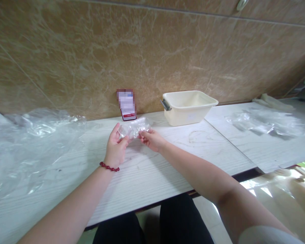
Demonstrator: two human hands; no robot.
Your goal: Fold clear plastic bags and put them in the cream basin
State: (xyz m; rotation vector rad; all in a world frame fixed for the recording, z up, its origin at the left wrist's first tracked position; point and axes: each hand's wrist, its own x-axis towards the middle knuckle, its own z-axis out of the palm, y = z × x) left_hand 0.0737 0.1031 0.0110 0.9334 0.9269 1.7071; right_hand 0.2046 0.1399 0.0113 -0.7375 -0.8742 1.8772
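Between my two hands is a small clear plastic bag, crinkled and shiny, held just above the white table. My left hand grips its left end, with the thumb in front and the fingers behind. At the right end, my right hand pinches the lower edge between thumb and fingers. Whether anything lies inside the bag I cannot make out. A phone with a blurred screen leans upright on the wall just behind the bag.
A cream plastic bin with a grey handle stands against the marbled wall. Large clear plastic sheeting spreads over the table's left side. More clear plastic bags lie at the right, near a pale cloth-like thing. The table's front edge runs above my knees.
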